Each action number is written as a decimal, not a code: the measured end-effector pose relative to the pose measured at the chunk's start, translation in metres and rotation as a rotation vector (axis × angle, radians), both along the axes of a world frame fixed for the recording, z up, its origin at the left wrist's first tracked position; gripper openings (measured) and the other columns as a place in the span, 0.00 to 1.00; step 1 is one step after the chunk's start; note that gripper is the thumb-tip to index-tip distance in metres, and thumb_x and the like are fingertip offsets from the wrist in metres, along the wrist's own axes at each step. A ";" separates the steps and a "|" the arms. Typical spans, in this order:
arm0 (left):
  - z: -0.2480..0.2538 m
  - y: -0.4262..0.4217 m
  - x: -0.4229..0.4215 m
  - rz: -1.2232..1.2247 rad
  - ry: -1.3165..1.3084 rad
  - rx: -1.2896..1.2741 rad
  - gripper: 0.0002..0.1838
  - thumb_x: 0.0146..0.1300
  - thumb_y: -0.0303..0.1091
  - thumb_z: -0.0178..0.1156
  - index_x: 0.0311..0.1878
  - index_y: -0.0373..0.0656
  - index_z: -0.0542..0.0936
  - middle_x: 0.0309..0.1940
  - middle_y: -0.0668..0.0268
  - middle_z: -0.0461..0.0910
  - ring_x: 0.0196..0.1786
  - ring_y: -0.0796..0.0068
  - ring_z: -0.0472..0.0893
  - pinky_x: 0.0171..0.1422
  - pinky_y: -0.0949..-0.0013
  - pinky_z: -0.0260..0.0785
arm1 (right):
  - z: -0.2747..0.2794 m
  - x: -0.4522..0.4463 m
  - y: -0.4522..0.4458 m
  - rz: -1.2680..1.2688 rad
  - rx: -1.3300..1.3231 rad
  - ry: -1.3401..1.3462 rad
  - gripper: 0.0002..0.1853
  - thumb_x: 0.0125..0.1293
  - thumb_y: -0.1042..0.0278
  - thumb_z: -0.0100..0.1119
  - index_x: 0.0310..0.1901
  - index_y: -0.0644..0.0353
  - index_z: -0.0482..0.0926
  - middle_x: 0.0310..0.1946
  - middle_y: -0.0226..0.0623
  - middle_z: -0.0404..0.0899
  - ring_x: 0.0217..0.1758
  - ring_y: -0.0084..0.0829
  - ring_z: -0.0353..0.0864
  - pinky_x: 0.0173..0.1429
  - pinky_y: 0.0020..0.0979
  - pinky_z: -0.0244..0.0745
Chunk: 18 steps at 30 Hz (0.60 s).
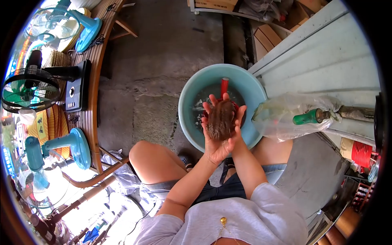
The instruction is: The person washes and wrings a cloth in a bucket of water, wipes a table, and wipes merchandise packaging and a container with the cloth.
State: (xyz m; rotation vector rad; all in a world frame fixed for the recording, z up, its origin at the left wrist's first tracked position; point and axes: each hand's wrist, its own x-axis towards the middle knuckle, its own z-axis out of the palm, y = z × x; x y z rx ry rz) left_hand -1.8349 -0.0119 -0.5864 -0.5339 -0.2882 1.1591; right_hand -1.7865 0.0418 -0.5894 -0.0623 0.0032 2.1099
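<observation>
A brown, wet, shaggy-looking object (221, 121) rests across my two hands above a round light-blue basin (189, 122). My left hand (238, 126) is along its right side, fingers pointing up. From the left and below, my right hand (213, 143) supports it, with fingertips showing past its upper left edge. Water with some bubbles lies in the basin. A red handle (224, 86) stands up behind the object, and more red shows beside it, mostly hidden by the object and my hands.
At the left, a slatted wooden table (94, 77) holds several fans and a black appliance (78, 92). A clear plastic bag (281, 116) with a green bottle-like item (306, 117) hangs over the basin's right edge. A pale metal panel (318, 69) stands on the right.
</observation>
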 end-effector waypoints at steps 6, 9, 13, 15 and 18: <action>0.020 -0.004 -0.032 -0.217 0.275 0.108 0.42 0.49 0.51 0.68 0.63 0.46 0.58 0.45 0.62 0.66 0.40 0.74 0.68 0.25 0.85 0.63 | 0.005 0.014 0.031 0.239 0.085 -0.027 0.13 0.61 0.61 0.58 0.41 0.54 0.67 0.48 0.37 0.69 0.55 0.38 0.71 0.49 0.38 0.77; 0.026 0.007 -0.052 -0.399 0.647 0.048 0.34 0.48 0.48 0.69 0.55 0.44 0.65 0.35 0.67 0.67 0.31 0.79 0.65 0.22 0.83 0.58 | 0.048 0.006 0.052 0.465 -0.048 -0.604 0.10 0.53 0.75 0.62 0.30 0.53 0.69 0.24 0.27 0.72 0.29 0.25 0.75 0.33 0.27 0.73; 0.014 0.026 -0.056 -0.598 1.333 0.092 0.26 0.49 0.42 0.67 0.49 0.42 0.69 0.31 0.70 0.71 0.30 0.80 0.69 0.23 0.80 0.60 | 0.009 -0.002 0.063 0.548 0.352 -1.136 0.08 0.50 0.76 0.61 0.27 0.58 0.69 0.21 0.28 0.69 0.26 0.22 0.72 0.28 0.26 0.67; -0.038 0.025 -0.048 -0.330 1.779 0.262 0.27 0.48 0.41 0.65 0.50 0.39 0.70 0.36 0.62 0.79 0.38 0.69 0.79 0.37 0.69 0.71 | -0.032 -0.008 0.059 0.379 0.509 -1.331 0.09 0.49 0.75 0.61 0.29 0.59 0.69 0.21 0.29 0.69 0.25 0.24 0.72 0.30 0.27 0.68; -0.088 0.034 -0.046 -0.576 2.536 0.429 0.36 0.44 0.45 0.66 0.53 0.32 0.65 0.43 0.49 0.77 0.46 0.56 0.78 0.47 0.59 0.70 | -0.089 -0.014 0.051 0.090 0.668 -1.741 0.11 0.48 0.72 0.63 0.32 0.60 0.70 0.20 0.31 0.69 0.26 0.27 0.73 0.33 0.30 0.69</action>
